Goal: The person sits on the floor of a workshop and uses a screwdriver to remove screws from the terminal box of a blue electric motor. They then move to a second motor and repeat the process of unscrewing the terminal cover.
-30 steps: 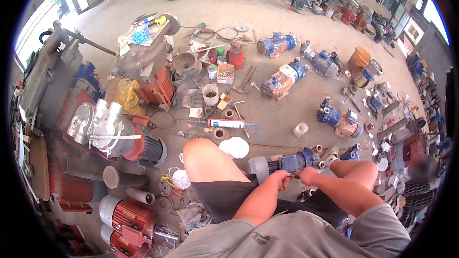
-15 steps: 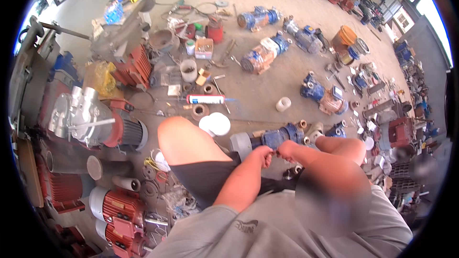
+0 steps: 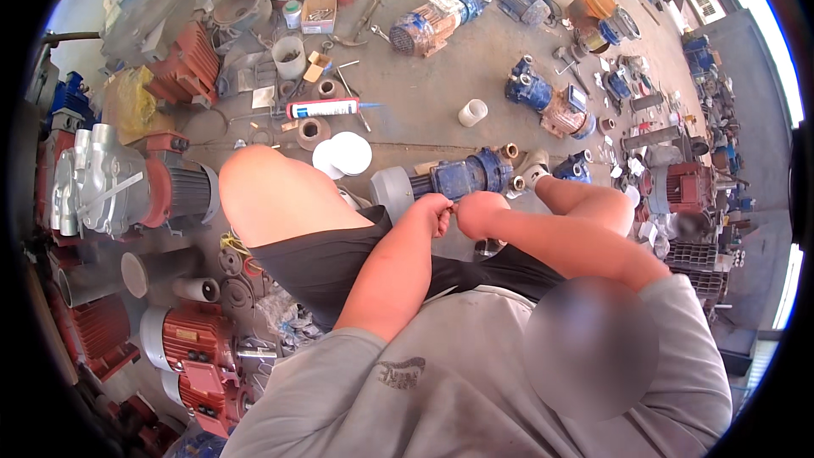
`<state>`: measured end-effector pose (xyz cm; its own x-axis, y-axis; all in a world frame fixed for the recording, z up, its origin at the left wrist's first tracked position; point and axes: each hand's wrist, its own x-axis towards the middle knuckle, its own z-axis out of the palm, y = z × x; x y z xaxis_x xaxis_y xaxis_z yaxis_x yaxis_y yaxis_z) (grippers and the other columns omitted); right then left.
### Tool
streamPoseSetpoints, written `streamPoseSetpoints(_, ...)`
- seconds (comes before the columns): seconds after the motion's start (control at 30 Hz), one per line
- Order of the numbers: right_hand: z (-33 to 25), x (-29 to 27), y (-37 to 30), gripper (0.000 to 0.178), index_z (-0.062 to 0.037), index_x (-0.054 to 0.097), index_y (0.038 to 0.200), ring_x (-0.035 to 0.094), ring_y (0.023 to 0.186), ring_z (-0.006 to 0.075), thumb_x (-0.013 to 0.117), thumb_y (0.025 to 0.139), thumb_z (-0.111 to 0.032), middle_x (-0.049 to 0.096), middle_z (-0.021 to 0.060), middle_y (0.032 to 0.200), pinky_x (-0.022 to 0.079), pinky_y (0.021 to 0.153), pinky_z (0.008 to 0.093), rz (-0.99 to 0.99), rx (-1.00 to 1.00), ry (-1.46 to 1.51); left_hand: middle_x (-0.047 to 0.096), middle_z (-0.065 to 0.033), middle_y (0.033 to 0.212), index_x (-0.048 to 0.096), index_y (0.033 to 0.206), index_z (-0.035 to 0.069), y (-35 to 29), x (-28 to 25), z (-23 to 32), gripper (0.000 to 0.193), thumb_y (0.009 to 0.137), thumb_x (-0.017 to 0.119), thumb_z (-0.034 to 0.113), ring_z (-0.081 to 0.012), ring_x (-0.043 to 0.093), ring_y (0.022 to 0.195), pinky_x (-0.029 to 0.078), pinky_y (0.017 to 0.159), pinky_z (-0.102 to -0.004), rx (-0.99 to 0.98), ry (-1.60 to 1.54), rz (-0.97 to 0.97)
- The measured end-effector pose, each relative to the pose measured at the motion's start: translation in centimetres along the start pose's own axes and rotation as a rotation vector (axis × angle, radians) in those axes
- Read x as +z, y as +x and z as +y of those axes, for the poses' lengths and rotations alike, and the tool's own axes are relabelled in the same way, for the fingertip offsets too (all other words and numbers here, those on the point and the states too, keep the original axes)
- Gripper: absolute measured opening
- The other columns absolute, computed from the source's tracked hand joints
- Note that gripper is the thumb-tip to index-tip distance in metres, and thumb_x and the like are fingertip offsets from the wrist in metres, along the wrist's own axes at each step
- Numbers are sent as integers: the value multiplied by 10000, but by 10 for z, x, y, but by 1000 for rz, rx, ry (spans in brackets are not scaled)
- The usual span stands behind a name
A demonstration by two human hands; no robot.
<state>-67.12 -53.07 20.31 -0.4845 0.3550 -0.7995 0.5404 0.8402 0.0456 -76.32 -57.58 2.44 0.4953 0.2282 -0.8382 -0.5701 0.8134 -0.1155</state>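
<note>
Over my lap, my left hand (image 3: 437,214) and my right hand (image 3: 481,214) are drawn close together, both with curled fingers. Something small sits between the fingertips, too hidden to name. Just beyond them lies a blue motor-like machine (image 3: 465,176) on the floor, with a grey round end cover (image 3: 392,190) at its left. A brass-coloured ring-shaped fitting (image 3: 509,151) is at its far right end. Partly covered by my right forearm, a dark metal part (image 3: 488,247) shows below that hand.
Left of my knee stand a silver-and-red motor (image 3: 174,187) and red motors (image 3: 199,337). Ahead lie a sealant cartridge (image 3: 324,108), white discs (image 3: 342,155), a white cup (image 3: 473,113) and a rusty blue motor (image 3: 551,100). Loose parts crowd the right side around a red machine (image 3: 688,187).
My view has tilted down, so the floor things sit higher and further left in the picture. Both hands stay close together, fingers still curled.
</note>
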Motion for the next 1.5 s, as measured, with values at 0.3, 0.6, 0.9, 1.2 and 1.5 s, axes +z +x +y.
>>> streamPoseSetpoints(0.3, 24, 21, -23, 350, -29, 711, 1086, 725, 714, 356, 570, 1005, -339, 722, 207, 836, 555, 620, 448, 278, 104, 113, 301, 62, 497, 678, 914, 151, 9, 5, -2, 274, 1065, 505, 301, -119, 250, 395, 225, 436, -295, 31, 75, 56)
streamPoseSetpoints(0.6, -3, -22, 11, 267, -21, 789, 965, 757, 828, 346, 592, 840, -151, 777, 152, 917, 587, 752, 488, 25, 27, 6, 591, -99, 890, 748, 1025, 84, 20, -37, 20, 261, 1008, 550, 253, -271, 547, 797, 431, 704, -426, 390, 718, 464)
streamPoseSetpoints(0.9, 14, -15, -8, 207, -5, 664, 885, 723, 719, 380, 568, 918, -186, 718, 178, 744, 557, 629, 496, 261, -116, -159, 701, -220, 1259, 762, 1127, 11, 35, -47, 12, 352, 933, 525, 186, -384, 668, 1185, 531, 993, -459, 590, 731, 779)
streamPoseSetpoints(1.2, 16, -3, 49, 289, -40, 736, 1001, 737, 835, 368, 543, 963, -251, 738, 216, 878, 573, 692, 484, -29, -199, -200, 615, -150, 751, 620, 762, 6, 104, -60, 9, 138, 868, 591, 89, -253, 572, 571, 337, 443, -478, 615, 352, 606)
streamPoseSetpoints(1.5, 4, -23, -1, 273, -29, 670, 931, 723, 742, 387, 567, 965, -279, 718, 200, 783, 560, 668, 508, 221, -240, -162, 619, -176, 872, 679, 921, -34, 106, -81, 2, 179, 848, 600, 109, -286, 577, 749, 393, 618, -457, 738, 599, 574)
